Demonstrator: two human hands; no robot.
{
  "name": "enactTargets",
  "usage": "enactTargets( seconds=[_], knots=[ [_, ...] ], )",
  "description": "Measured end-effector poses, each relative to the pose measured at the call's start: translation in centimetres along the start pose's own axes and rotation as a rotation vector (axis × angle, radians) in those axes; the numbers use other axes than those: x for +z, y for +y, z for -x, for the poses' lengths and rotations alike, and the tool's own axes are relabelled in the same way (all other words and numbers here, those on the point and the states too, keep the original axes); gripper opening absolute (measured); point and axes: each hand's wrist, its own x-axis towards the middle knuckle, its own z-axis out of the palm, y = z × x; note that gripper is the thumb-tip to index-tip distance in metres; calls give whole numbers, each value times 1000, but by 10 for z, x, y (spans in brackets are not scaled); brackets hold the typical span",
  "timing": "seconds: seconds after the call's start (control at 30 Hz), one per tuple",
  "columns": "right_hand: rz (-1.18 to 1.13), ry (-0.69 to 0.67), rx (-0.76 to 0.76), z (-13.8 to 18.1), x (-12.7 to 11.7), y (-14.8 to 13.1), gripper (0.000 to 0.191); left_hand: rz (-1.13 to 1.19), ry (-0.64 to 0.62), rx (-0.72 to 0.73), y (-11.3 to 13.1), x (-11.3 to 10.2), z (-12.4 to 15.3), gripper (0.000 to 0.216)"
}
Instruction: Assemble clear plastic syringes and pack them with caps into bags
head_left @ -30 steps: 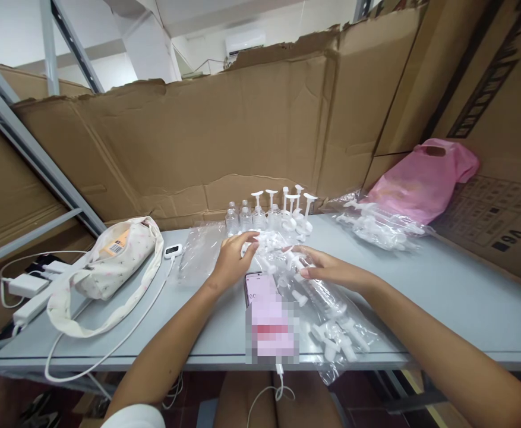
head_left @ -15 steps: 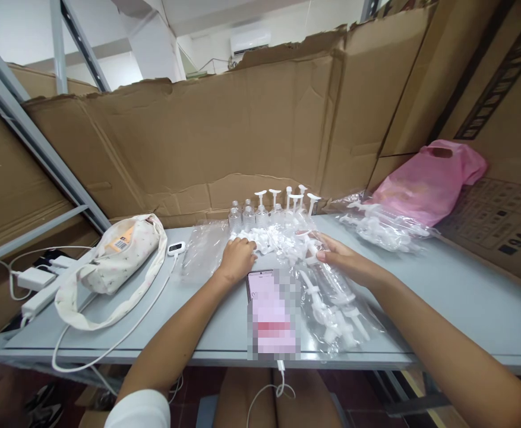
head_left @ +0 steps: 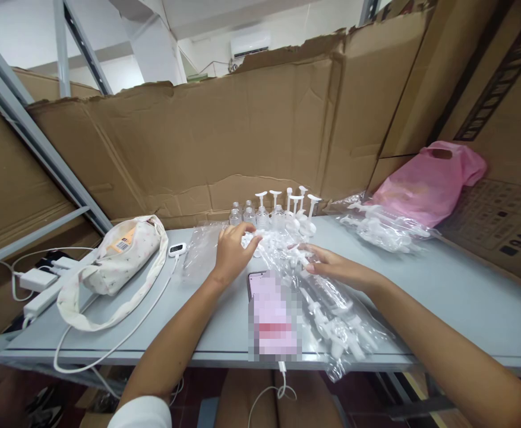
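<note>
My left hand (head_left: 234,254) is raised over small white plastic parts, its thumb and fingers curved around the edge of a clear plastic bag (head_left: 331,294). That bag stretches to the right and holds white pump dispensers (head_left: 343,333). My right hand (head_left: 329,266) is at the bag's upper part, thumb and fingers around a white pump (head_left: 300,257); film and glare blur the exact grip. Behind the hands stand several clear bottles (head_left: 249,217) and upright white pumps (head_left: 296,205). Between my forearms lies a phone (head_left: 274,315), its screen pixelated.
At left are a floral cloth bag (head_left: 122,261), a small white device (head_left: 177,249) on a cable, and a power strip (head_left: 55,291). Another bag of white pumps (head_left: 382,229) and a pink plastic bag (head_left: 429,178) lie at right. Cardboard (head_left: 224,137) walls the back.
My left hand has risen and opened out from a curled pose over the white parts. My right hand has shifted slightly left, and the pump bag's lower end now reaches over the table edge.
</note>
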Motion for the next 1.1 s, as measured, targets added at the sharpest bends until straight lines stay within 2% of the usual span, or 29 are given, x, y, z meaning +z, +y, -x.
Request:
enactTargets(
  seconds=[0.1,0.17,0.27,0.33,0.4,0.47,0.53,0.57,0.67,0.73,0.87,0.93,1.0,1.1],
  knots=[
    [13,-99,-64,2,5,-8,71,64,-92,-13,-1,4,1,10],
    [12,-109,-103,2,7,-10,67,137,-155,-11,-4,6,1,11],
    [-20,-23,-120,1,7,-6,61,275,-126,-76,-10,5,3,18],
    [-36,66,-120,-1,5,-1,60,461,-115,-221,-11,4,4,35],
    [-39,122,-122,-2,5,0,61,726,-228,-404,-8,1,6,57],
    [-57,106,-150,-4,6,-4,64,952,-424,-530,-1,-3,8,67],
    [-90,56,-196,-4,10,-11,70,1069,-562,-546,10,-8,10,68],
    [-102,31,-217,-3,13,-16,73,1091,-579,-523,15,-10,10,65],
    [-109,-10,-236,2,19,-29,78,1094,-476,-417,30,-20,10,51],
    [-107,33,-257,6,21,-38,69,1103,-415,-344,37,-27,10,45],
    [-95,359,-408,15,21,-57,42,1123,-402,-212,47,-44,15,40],
    [-73,503,-484,19,21,-67,31,1075,-350,-169,51,-52,18,36],
    [-38,587,-534,25,22,-77,24,986,-246,-122,55,-60,21,31],
    [-17,622,-578,36,24,-89,16,839,-82,-18,59,-72,24,30]
  ],
)
